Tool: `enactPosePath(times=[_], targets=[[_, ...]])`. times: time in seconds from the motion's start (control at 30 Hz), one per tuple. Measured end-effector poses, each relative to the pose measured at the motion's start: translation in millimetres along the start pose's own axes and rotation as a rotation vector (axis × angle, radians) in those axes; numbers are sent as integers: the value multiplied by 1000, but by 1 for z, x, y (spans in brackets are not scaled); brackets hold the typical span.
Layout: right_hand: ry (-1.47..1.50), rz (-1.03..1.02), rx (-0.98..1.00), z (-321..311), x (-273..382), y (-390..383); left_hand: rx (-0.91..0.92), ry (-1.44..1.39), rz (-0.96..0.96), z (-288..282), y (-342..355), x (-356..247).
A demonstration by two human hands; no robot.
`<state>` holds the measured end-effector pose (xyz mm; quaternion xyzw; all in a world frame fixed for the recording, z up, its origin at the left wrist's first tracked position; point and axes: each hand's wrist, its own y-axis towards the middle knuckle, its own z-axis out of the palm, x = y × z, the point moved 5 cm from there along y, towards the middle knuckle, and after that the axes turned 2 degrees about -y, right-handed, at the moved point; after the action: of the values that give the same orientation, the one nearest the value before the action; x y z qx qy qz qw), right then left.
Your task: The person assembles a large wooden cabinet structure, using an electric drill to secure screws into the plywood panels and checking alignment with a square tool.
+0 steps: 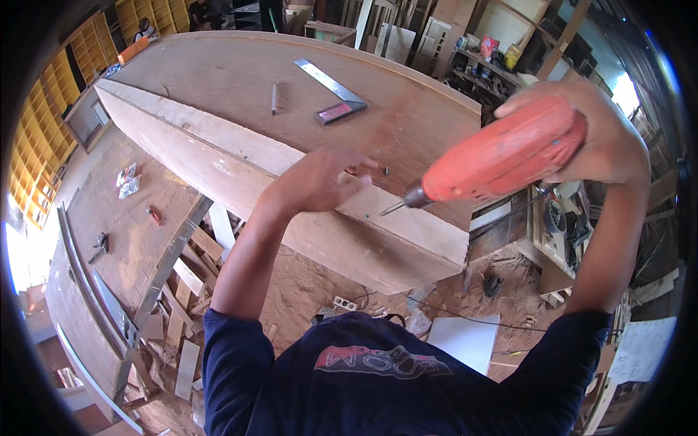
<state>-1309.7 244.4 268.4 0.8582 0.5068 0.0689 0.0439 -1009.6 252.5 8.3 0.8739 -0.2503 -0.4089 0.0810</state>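
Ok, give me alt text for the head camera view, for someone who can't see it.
A person's right hand aims an orange power drill at a long wooden panel while the left hand rests on its edge. A metal square and pencil lie farther along.

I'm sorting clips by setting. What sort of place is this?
Most likely a carpentry workshop. The right hand holds an orange power drill over a large wooden panel, where a try square lies. Timber offcuts and sawdust cover the floor, near yellow shelving.
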Motion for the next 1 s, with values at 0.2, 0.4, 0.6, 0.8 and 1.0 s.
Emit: enactPosePath(times=[0.2,0.4,0.6,0.8,1.0], targets=[[424,283,-73,-13,-37,-77,26,369,100,21,49,-1],[407,439,-281,-1,-62,-170,119,336,-35,28,64,-17],[462,448,-426,31,-76,-273,15,302,-228,29,56,-36],[423,501,-752,138,-95,-373,-282,206,-75,58,15,-70],[631,509,-926,236,-109,-418,-344,51,-126,102,-4,-107]])
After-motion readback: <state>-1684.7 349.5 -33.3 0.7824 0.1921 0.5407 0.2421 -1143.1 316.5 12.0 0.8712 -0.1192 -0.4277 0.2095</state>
